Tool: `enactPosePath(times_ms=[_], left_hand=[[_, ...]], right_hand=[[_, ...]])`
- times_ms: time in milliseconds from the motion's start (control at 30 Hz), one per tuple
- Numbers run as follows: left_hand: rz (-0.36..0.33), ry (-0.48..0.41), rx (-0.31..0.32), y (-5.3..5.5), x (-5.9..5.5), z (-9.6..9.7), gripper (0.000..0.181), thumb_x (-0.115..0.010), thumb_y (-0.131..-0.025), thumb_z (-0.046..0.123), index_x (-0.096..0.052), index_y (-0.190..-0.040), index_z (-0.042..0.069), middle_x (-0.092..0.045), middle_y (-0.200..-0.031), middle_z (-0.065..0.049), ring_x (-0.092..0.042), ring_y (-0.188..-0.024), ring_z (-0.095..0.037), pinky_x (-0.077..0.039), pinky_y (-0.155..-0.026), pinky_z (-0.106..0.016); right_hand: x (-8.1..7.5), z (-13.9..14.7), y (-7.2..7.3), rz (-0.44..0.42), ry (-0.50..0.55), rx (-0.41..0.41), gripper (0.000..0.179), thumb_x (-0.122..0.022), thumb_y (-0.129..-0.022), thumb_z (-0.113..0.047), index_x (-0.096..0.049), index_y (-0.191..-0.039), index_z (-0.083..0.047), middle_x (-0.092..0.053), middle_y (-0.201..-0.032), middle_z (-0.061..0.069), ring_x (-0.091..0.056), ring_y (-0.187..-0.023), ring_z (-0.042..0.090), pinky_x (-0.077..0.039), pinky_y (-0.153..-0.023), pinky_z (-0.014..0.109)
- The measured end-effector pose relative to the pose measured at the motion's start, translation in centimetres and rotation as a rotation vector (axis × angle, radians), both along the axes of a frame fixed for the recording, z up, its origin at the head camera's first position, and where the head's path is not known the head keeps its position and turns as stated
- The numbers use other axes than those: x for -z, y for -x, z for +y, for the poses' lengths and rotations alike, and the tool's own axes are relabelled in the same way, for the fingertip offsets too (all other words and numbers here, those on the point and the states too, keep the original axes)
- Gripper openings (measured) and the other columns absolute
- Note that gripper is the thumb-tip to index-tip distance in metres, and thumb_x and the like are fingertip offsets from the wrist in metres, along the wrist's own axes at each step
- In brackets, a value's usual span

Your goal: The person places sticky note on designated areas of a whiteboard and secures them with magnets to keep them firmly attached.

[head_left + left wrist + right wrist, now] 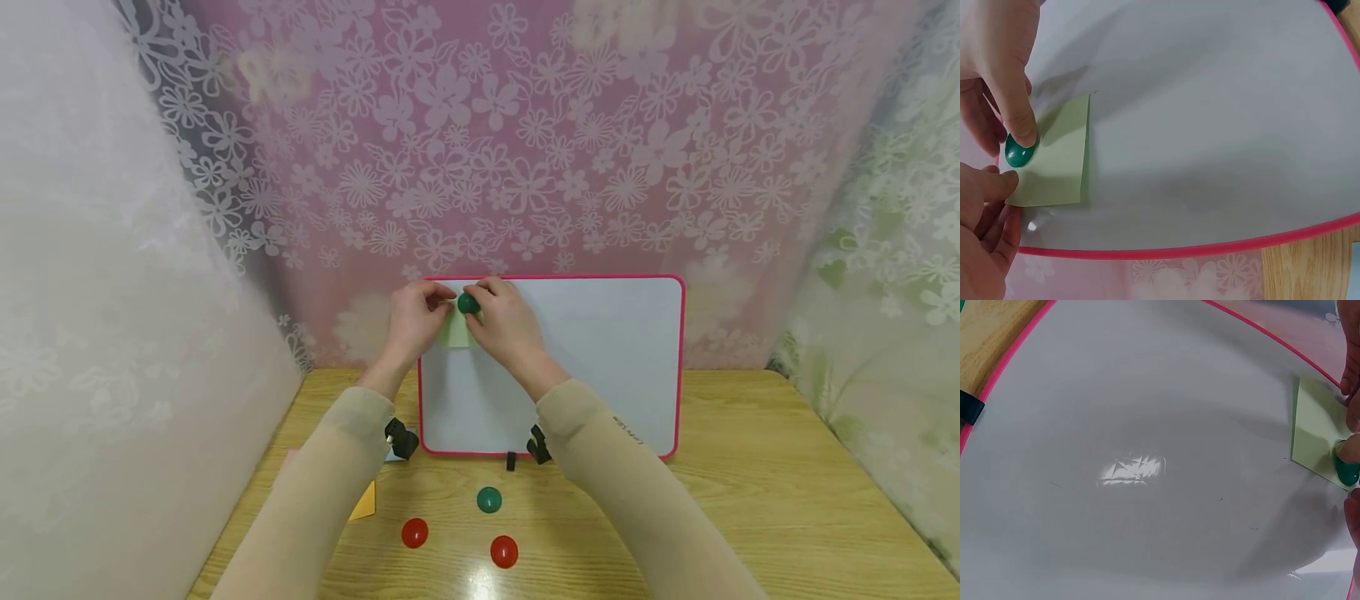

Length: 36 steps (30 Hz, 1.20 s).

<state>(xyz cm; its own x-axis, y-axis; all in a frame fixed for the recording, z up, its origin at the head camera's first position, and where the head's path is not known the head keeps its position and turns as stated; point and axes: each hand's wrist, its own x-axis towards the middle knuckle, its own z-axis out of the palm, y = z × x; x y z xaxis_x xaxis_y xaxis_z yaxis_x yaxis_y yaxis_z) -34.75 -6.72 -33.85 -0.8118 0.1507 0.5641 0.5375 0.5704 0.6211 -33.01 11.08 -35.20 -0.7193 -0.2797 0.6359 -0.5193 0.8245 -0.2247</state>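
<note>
A whiteboard (592, 367) with a pink rim stands against the patterned curtain at the back of the table. Near its upper left corner lies a pale green paper square (1060, 162). My right hand (512, 325) pinches a round green magnet (1019, 155) between thumb and fingers, over the paper's upper edge. Just beside it, my left hand (414, 321) pinches the paper's upper left corner. Both hands hide part of the paper in the head view. In the right wrist view, the magnet (1346, 465) shows under the thumb.
On the table before the board lie another green magnet (489, 499), a red magnet (415, 532) and a second red magnet (504, 552). Orange paper (364, 502) sticks out beside the left sleeve. A small black clip (511, 461) sits at the board's lower rim.
</note>
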Motion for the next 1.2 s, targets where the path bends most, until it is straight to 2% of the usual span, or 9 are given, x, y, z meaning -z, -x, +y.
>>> enactPosePath(times_ms=[400,967,1200], left_hand=[[0.013,0.013,-0.031,-0.2,0.2,-0.18,0.016,-0.081,-0.091,-0.002,-0.081,-0.107,0.001,-0.074,-0.109,-0.016,-0.067,-0.101,-0.032,-0.054,-0.092,-0.044],[0.086,-0.037,-0.013,-0.75,0.52,-0.13,0.018,-0.081,-0.091,-0.003,-0.08,-0.109,-0.001,-0.073,-0.111,-0.016,-0.067,-0.099,-0.034,-0.056,-0.086,-0.045],[0.086,-0.064,-0.016,-0.88,0.83,-0.21,0.018,-0.08,-0.091,-0.003,-0.079,-0.109,-0.003,-0.071,-0.111,-0.017,-0.066,-0.099,-0.035,-0.055,-0.083,-0.045]], right_hand=[[-0.08,0.28,-0.24,0.028,-0.001,0.003,0.041,-0.083,-0.095,-0.014,-0.073,-0.132,-0.002,-0.067,-0.127,0.015,-0.064,-0.118,0.032,-0.055,-0.102,0.04],[-0.42,0.37,-0.65,0.046,-0.001,0.01,0.04,-0.082,-0.096,-0.017,-0.073,-0.132,-0.004,-0.067,-0.127,0.013,-0.063,-0.118,0.031,-0.056,-0.101,0.04],[0.07,0.53,-0.39,0.05,-0.001,0.015,0.04,-0.082,-0.095,-0.016,-0.073,-0.133,-0.004,-0.067,-0.127,0.013,-0.063,-0.119,0.031,-0.056,-0.101,0.039]])
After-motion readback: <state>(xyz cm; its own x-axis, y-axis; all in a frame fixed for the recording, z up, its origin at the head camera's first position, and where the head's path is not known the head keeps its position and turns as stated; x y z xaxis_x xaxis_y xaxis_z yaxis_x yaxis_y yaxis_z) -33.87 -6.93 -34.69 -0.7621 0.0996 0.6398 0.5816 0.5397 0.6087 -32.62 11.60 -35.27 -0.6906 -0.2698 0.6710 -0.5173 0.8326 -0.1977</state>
